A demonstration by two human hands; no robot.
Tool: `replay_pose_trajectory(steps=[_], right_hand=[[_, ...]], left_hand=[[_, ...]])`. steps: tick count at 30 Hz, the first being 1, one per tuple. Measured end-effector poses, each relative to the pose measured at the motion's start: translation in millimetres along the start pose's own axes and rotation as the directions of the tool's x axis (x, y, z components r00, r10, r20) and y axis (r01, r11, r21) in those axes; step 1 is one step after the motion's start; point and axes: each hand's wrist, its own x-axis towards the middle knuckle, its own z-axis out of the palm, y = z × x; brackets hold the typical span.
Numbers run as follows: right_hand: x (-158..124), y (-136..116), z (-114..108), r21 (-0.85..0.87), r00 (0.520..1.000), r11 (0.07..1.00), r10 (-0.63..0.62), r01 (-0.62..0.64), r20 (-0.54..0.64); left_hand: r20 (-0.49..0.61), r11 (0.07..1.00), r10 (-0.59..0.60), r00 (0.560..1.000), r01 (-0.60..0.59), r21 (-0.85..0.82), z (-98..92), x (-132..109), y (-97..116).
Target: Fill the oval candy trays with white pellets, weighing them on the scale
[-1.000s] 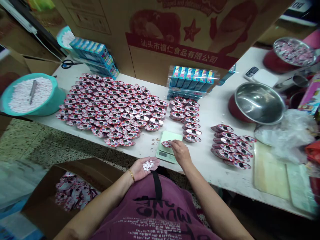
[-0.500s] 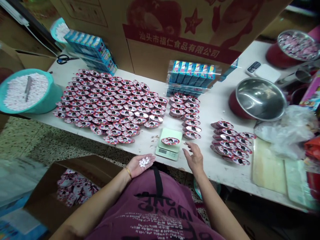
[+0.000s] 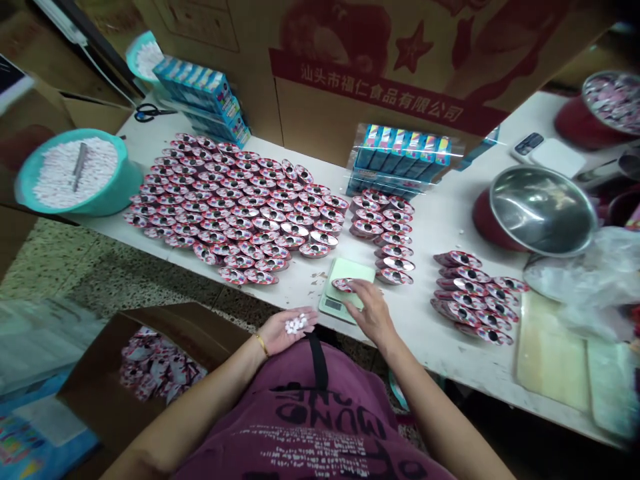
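Note:
My left hand (image 3: 285,330) lies palm up at the table's front edge, cupped under a small heap of white tablets (image 3: 295,324). My right hand (image 3: 369,310) rests over a small green scale (image 3: 345,288), its fingertips on a red oval tin (image 3: 343,285) that sits on the scale's plate. A large field of the same open red tins (image 3: 235,207) covers the white table (image 3: 435,220) to the left. Two smaller groups lie beside the scale (image 3: 385,233) and further right (image 3: 475,293).
A teal bowl of white tablets (image 3: 75,175) with a scoop stands far left. Blue boxes (image 3: 400,157), scissors (image 3: 150,112) and big cardboard cartons (image 3: 370,73) line the back. Steel bowls (image 3: 543,210) and a plastic bag (image 3: 590,273) sit right. A carton of packets (image 3: 155,367) is on the floor.
My right hand had drawn back off the scale half a second ago and has now returned onto the tin on it. The left hand still holds the tablets.

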Motion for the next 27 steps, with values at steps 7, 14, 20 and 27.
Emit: replay_pose_trajectory(steps=[7,14,20,27], right_hand=[[-10.8,-51.9,21.1,-0.009,0.939,0.978,-0.196,0.206,0.282],[-14.3,-23.9,11.6,0.097,0.993,0.992,-0.084,0.076,0.081],[11.2,13.5,-5.2,0.137,0.989,0.99,0.061,-0.043,-0.131],[-43.9,25.2,-10.6,0.182,0.948,0.96,0.247,-0.212,-0.202]], left_hand=[[0.057,0.994,-0.054,0.997,0.059,-0.097,28.7,20.8,-9.5],[0.105,0.996,-0.079,0.991,0.083,-0.035,35.8,28.1,-9.5],[0.081,0.999,-0.043,0.996,0.044,-0.013,32.2,22.7,3.2],[0.069,1.0,-0.005,0.998,0.005,0.01,8.0,9.7,-6.0]])
